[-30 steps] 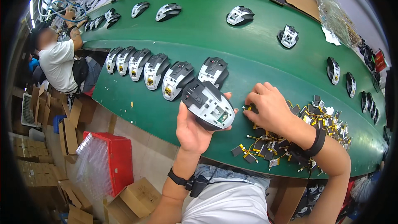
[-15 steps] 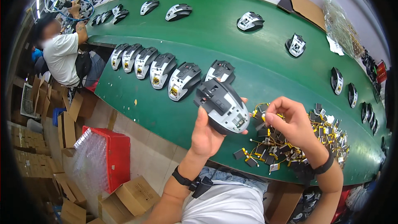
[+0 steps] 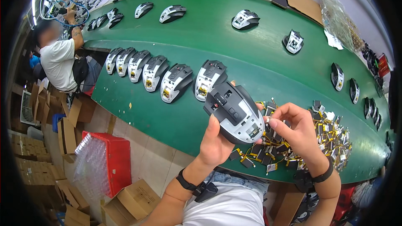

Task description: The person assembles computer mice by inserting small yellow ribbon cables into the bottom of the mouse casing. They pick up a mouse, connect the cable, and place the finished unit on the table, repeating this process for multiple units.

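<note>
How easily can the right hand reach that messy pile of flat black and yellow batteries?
Yes, probably easily: the bare right hand is close by the messy pile of flat batteries, with nothing seen blocking the way, though it seems to pinch a small white plug.

Mouse [image 3: 235,115] in left hand [image 3: 214,145]

The computer mouse [image 3: 235,115] in my left hand [image 3: 215,146] blocked the direct way from my right hand [image 3: 295,129] to the row of mice [image 3: 155,73] on the green bench [image 3: 259,81]. Little room lay between the white connector [image 3: 267,119] in my right fingers and the edge of the held mouse. Wired batteries [image 3: 333,136] crowded the surface beneath and to the right of that hand. Beyond both hands, a broad bare strip gave sideways passage, up to two mice [image 3: 294,42] standing farther back.
</note>
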{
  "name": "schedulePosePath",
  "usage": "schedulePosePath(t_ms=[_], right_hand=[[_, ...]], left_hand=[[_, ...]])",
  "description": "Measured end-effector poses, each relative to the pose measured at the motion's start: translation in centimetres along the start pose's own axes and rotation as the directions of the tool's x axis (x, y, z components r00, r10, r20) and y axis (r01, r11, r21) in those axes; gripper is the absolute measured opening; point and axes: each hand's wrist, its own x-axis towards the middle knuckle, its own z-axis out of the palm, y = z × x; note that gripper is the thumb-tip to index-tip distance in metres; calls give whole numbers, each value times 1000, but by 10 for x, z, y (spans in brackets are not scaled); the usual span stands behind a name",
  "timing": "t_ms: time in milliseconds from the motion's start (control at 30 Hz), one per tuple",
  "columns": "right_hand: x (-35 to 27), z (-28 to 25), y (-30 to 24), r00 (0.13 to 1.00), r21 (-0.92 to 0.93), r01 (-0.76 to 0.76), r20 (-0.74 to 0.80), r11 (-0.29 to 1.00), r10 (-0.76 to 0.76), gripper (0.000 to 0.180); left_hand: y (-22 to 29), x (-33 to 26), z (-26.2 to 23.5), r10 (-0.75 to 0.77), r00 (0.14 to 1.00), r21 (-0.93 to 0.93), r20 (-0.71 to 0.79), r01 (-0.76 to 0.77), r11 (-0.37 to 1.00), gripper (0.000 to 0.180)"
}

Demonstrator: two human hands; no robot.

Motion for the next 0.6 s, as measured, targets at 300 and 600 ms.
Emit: schedulePosePath(t_ms=[300,600], right_hand=[[-22,18,-20,988,-180,149,-22,972,-156,13],[-11,40,-19,955,-170,231,-148,958,-257,20]], left_hand=[[0,-1,4,226,971,49,76,-230,972,101],[0,-13,7,270,937,179,221,-311,933,100]])
